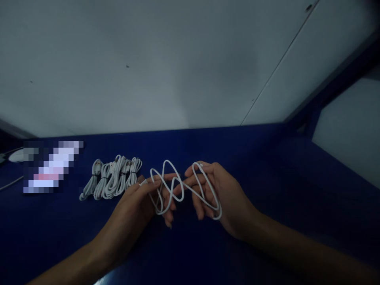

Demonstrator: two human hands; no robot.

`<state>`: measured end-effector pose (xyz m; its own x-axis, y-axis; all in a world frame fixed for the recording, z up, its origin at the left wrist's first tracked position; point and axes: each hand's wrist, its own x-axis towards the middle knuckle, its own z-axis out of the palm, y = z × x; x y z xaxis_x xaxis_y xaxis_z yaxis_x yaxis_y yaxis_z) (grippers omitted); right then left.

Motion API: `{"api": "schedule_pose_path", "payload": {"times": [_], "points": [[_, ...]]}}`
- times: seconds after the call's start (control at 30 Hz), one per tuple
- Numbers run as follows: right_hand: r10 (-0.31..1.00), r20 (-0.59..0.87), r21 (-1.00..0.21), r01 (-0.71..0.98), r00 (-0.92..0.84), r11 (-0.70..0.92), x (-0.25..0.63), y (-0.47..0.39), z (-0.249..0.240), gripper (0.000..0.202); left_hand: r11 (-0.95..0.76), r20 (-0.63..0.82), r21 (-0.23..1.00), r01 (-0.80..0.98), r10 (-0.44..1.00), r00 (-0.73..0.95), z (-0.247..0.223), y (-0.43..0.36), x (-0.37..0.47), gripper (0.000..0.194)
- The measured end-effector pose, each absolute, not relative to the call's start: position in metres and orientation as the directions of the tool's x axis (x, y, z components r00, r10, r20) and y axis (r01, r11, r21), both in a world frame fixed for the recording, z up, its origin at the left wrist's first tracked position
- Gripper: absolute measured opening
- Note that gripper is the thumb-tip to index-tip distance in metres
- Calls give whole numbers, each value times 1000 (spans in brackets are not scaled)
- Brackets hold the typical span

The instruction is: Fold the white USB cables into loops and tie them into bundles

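A loosely looped white cable [181, 194] stretches between my two hands above the blue table. My left hand [142, 202] pinches one part of it between thumb and fingers, near a connector end, with loops hanging over the other fingers. My right hand [218, 194] holds the other part, its thumb and index finger closed on the cable and a long loop lying across the palm. Just beyond my left hand lie several bundled white cables [114, 178], side by side, some with dark ties round their middles.
On the far left of the blue table [252, 154] lies a pixelated, bright flat object [56, 166], with a white rounded item [16, 155] and a thin white cord beside it. A pale panel [148, 79] rises behind the table, and a blue frame bar stands at the right.
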<state>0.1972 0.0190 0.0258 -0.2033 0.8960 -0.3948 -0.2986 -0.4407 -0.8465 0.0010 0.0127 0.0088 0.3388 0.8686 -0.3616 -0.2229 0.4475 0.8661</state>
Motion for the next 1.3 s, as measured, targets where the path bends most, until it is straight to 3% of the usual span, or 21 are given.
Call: {"api": "schedule_pose_path", "payload": {"times": [0.5,1.13,1.3], "points": [[918,-296,-906,-226,-265,-357,201,20,18,35,464,-375,845,-264,868,325,10,13,2,38],[876,-297,-927,-105,-379,-359,196,18,16,33,464,-370,852,-243,862,347,6,10,5,37],[877,-169,-961,-121,-450,-247,193,12,15,40,477,-380,839,-263,858,346,6,10,4,35]]}}
